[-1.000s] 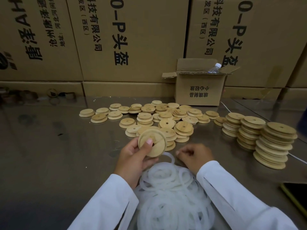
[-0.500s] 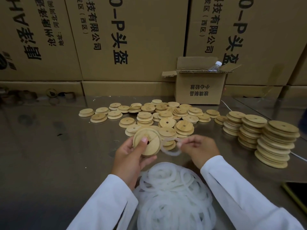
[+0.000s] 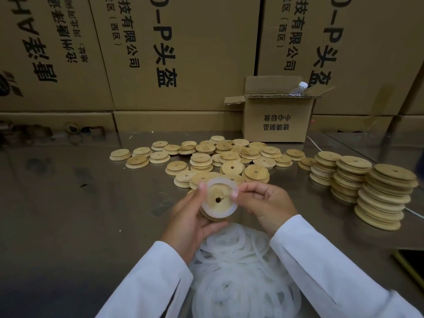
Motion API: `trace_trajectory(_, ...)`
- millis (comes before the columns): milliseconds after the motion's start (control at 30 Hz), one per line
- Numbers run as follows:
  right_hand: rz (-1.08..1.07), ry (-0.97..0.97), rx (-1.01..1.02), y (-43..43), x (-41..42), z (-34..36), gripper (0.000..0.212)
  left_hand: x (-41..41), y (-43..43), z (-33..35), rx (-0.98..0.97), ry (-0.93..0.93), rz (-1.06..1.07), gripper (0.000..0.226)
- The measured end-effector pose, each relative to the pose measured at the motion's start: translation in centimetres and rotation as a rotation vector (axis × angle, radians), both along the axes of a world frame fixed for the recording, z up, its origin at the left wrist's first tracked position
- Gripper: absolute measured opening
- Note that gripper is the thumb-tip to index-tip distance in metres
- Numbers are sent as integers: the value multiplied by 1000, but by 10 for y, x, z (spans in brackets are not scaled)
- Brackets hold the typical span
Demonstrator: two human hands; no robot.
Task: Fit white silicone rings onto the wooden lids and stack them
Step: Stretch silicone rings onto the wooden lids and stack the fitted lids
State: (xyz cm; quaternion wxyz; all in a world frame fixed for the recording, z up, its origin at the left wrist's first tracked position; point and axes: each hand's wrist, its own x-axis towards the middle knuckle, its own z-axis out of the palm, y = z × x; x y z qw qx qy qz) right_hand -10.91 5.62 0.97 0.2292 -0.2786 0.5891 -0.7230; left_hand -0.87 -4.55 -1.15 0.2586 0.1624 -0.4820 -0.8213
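My left hand (image 3: 190, 223) grips a round wooden lid (image 3: 218, 196) with a centre hole, held up facing me above the table. A white silicone ring (image 3: 226, 211) lies around the lid's raised inner step. My right hand (image 3: 266, 203) pinches the ring at the lid's right edge. A heap of loose white rings (image 3: 241, 276) sits on the table between my sleeves. Loose bare lids (image 3: 229, 157) are spread out behind my hands. Three leaning stacks of lids (image 3: 383, 193) stand at the right.
The steel table (image 3: 68, 214) runs to a wall of large cardboard cartons (image 3: 172, 53). A small open box (image 3: 275, 120) with a plastic bottle (image 3: 298, 88) in it stands at the back right. A dark flat object (image 3: 410, 260) lies at the right edge.
My right hand lifted a ring out of the heap and brought it onto the lid. The lid in my left hand tipped to face me.
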Motion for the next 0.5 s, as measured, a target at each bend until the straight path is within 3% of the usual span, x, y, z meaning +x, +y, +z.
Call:
trace_trajectory(167,-43,22,11,0,3,4,11,0,3,-5,-145,10,30,22)
trace_trajectory(500,-141,-54,67,-2,2,2,12,1,4,-4,-259,10,-15,39)
